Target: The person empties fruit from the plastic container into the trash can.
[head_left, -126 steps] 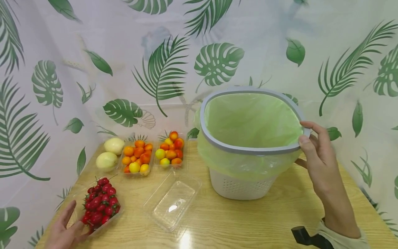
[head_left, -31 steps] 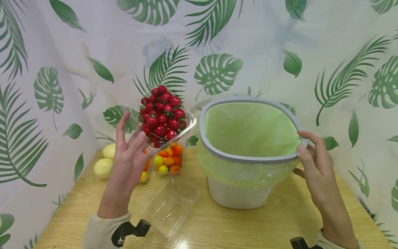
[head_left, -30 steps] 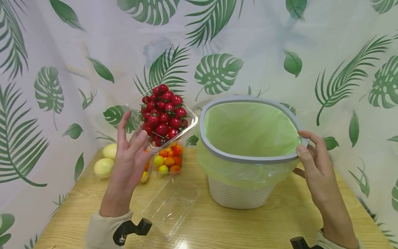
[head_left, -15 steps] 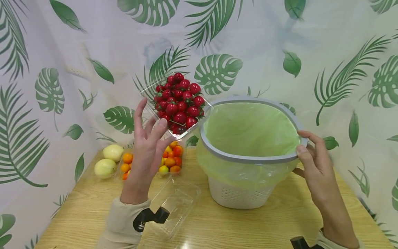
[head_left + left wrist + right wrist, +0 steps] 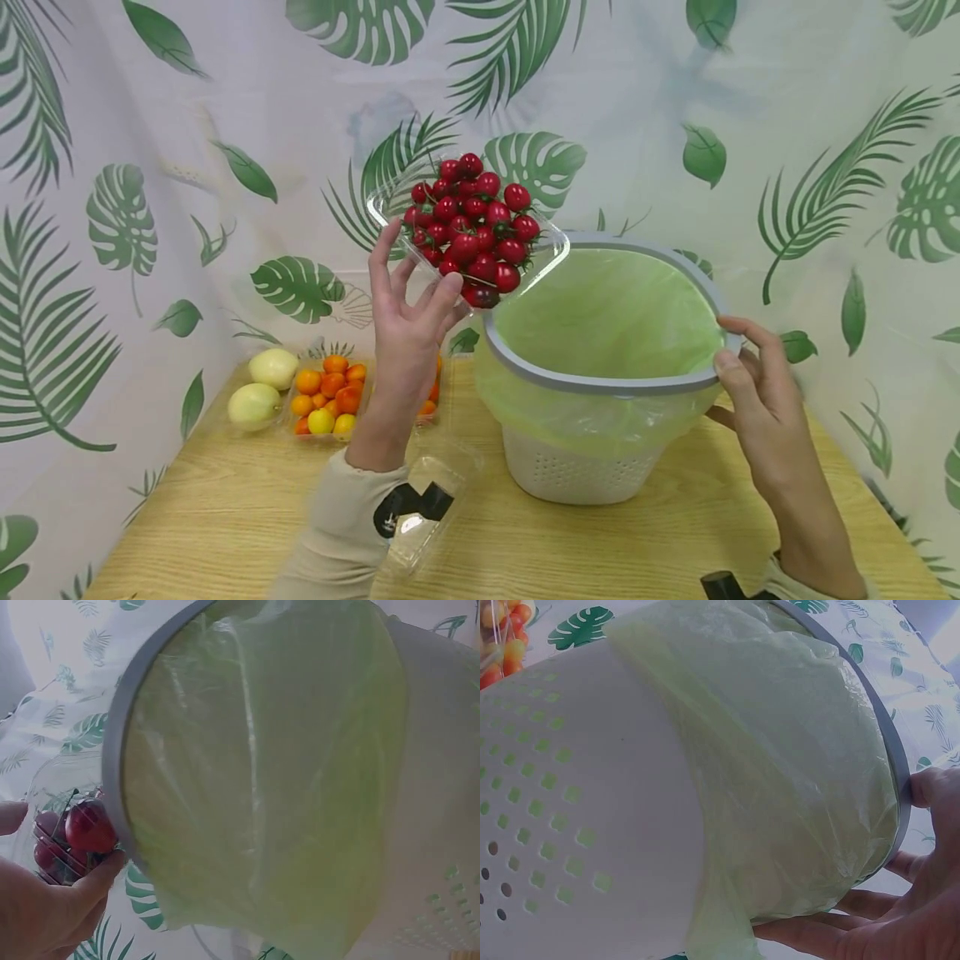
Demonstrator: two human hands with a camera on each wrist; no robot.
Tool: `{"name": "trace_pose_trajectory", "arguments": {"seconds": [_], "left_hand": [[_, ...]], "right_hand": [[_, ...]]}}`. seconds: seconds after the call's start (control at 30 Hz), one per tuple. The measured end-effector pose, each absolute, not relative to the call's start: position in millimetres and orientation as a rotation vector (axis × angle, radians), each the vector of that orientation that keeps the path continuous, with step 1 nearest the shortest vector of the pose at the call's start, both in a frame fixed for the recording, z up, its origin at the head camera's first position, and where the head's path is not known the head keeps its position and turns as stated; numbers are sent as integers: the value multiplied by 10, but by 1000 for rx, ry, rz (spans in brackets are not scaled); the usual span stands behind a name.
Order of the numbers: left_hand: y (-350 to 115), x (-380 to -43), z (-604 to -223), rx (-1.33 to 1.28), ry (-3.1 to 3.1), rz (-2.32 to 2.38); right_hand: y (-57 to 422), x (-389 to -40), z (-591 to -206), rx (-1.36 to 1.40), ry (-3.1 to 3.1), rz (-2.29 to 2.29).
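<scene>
My left hand (image 5: pixel 408 333) grips the near-left corner of a clear plastic box (image 5: pixel 553 260) heaped with red cherry tomatoes (image 5: pixel 472 221). It holds them in the air, the box's right side in front of the bin's left rim. That white perforated bin (image 5: pixel 577 471) stands on the table, with a grey rim ring (image 5: pixel 600 385) over a light green bag (image 5: pixel 607 317). My right hand (image 5: pixel 768 400) pinches the ring's right side between thumb and fingers. In the right wrist view, several fingers (image 5: pixel 802 934) lie under the bag's folded edge. The left wrist view shows tomatoes (image 5: pixel 90 826) beside the ring.
Two pale yellow-green melons (image 5: pixel 257 406) lie at the table's back left. Beside them is a box of orange and yellow fruit (image 5: pixel 330 396); a second such box (image 5: pixel 431 400) is mostly behind my left arm. An upturned or loose clear container (image 5: pixel 420 542) lies under my left sleeve.
My left hand has lifted the tomato box from the table's left and carried it up and right to the bin's left rim. My right hand has kept its grip on the ring.
</scene>
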State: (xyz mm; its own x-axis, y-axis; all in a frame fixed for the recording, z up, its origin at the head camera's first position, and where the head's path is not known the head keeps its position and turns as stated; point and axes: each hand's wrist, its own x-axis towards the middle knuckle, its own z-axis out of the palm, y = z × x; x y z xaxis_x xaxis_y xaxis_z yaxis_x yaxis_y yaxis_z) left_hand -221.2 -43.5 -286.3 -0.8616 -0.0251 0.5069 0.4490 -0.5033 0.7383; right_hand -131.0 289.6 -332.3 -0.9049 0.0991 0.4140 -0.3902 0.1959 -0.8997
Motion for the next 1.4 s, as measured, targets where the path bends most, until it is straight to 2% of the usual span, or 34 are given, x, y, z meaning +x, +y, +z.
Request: {"name": "trace_pose_trajectory", "arguments": {"seconds": [0.57,1.4], "left_hand": [[-173,-2366,-2911,-713,-1405,-2091],[-54,-2363,-2973,-830,-1456,-1971]], "right_hand": [[2903,-1298,-3305,256,-2120,1726],[2874,-1303,-3305,267,-2101,1753]]}}
